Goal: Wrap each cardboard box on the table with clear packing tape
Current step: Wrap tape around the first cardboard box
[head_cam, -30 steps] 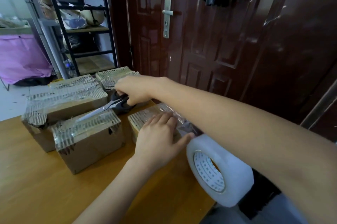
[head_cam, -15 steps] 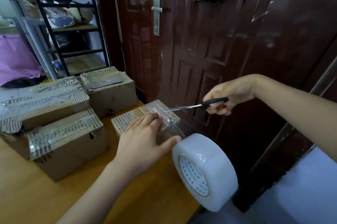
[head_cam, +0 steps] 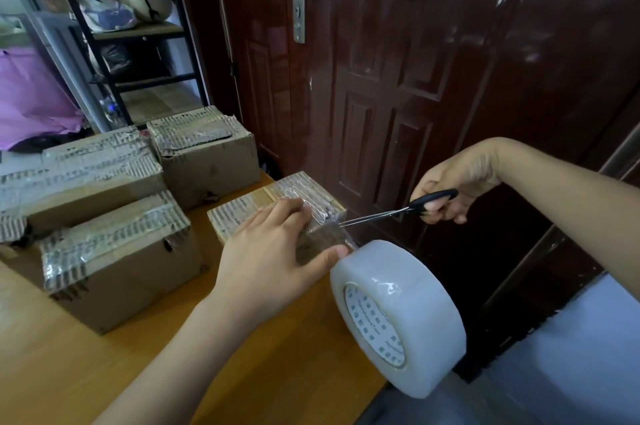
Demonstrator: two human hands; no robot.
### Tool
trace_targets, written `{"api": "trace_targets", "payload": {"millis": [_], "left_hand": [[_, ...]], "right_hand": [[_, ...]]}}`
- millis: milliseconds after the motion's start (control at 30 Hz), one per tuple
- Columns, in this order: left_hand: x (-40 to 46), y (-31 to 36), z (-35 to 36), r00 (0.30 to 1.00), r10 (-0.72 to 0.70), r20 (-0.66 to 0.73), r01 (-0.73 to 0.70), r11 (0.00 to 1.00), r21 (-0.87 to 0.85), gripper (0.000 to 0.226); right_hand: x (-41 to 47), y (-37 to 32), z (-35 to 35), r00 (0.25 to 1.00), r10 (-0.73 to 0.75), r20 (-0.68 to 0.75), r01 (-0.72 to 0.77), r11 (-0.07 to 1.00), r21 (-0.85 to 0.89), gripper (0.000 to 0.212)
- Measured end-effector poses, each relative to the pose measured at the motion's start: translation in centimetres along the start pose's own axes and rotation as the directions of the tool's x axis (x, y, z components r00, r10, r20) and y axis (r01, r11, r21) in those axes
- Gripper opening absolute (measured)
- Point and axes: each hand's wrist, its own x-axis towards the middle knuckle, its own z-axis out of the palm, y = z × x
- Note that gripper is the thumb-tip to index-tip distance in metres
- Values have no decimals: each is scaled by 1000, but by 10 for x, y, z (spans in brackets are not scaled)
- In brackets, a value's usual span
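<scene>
A small cardboard box (head_cam: 239,213) lies at the table's right edge with clear tape across its top. My left hand (head_cam: 266,255) presses flat on it, fingers straight, thumb against the tape strip at the box's side. A big roll of clear packing tape (head_cam: 398,317) hangs off that strip beyond the table edge. My right hand (head_cam: 450,192) grips black-handled scissors (head_cam: 391,213), whose blades point left at the tape near the box's right corner. Three taped boxes stand to the left: a front one (head_cam: 117,258), a long one (head_cam: 76,179) and a back one (head_cam: 204,154).
The wooden table (head_cam: 104,355) ends just right of the small box. A dark red door (head_cam: 381,78) stands close behind. A black metal shelf (head_cam: 114,26) with bags and a purple cloth (head_cam: 31,99) are at the back left.
My right hand took the scissors from among the boxes, swung out to the right, and now brings the blade tips to the tape at the box's corner. The left hand stays pressed on the box.
</scene>
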Motion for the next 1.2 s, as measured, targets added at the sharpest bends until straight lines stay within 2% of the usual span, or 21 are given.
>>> {"api": "trace_targets", "payload": {"millis": [133,333,500,700,800,900,1000,1100,1200], "left_hand": [[0,0,0,1000,11,-16,-11,1000,3,84],[0,1,-2,1000,6,8,-6,1000,-11,87],[0,1,-4,999,3,32,-3,1000,-10,91],[1,2,-5,999,0,40,0,1000,-8,93],[0,2,-5,999,1,37,-1,1000,0,92],[1,3,-7,998,-6,59,6,1000,7,96],[0,3,-7,998,-4,61,4,1000,10,98],[0,2,-6,998,-2,66,1,1000,17,99],[0,2,-7,997,3,74,-5,1000,23,99]], "right_hand": [[1,-12,4,1000,3,17,-2,1000,-27,59],[-3,-17,6,1000,-6,26,7,999,-49,42],[-4,-17,6,1000,-2,3,3,995,-98,51],[-5,-17,4,997,-7,-71,1,996,-87,29],[-12,-16,2,996,18,-92,-24,997,-72,31],[-27,-13,-1,994,40,-103,-44,998,-43,49],[-37,-12,-1,981,-73,-180,77,997,12,58],[-33,-28,7,917,-234,-322,236,971,-33,47],[-17,-63,24,844,-342,-413,317,939,-132,33]]}}
